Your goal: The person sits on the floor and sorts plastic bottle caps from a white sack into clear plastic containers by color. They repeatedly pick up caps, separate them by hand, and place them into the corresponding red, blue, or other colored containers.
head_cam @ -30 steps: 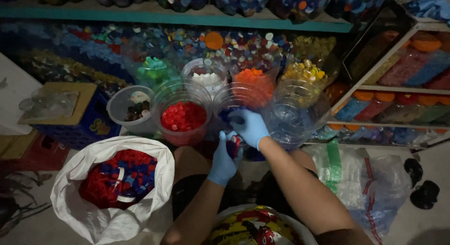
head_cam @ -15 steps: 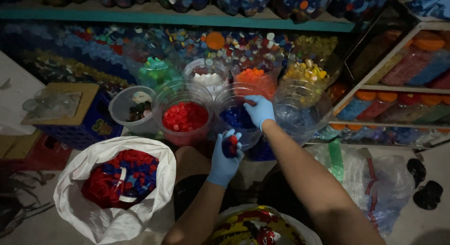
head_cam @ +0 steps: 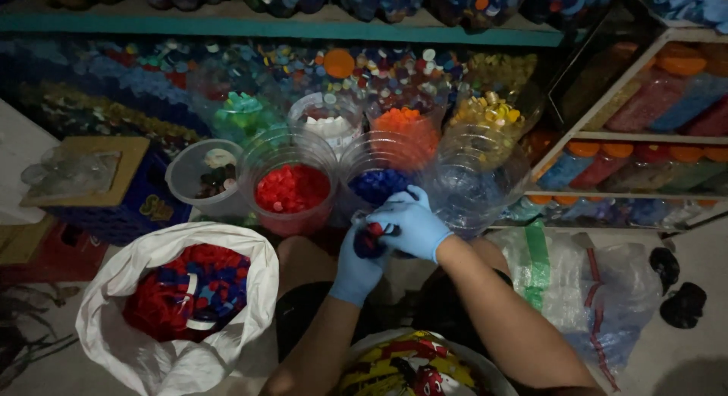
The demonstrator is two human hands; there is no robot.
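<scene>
right hand [head_cam: 413,225] returned to cupped left hand [head_cam: 360,256]

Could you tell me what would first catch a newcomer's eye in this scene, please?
Probably the two blue-gloved hands at centre, the left hand cupping red and blue caps while the right hand picks at them. Just above stands the clear tub of red caps, and at lower left the white sack of mixed red and blue caps.

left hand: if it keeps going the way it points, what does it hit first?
Most likely the clear tub of blue caps, just beyond the left hand along its up-and-forward line. The right hand overlaps it, and depth is unclear.
</scene>
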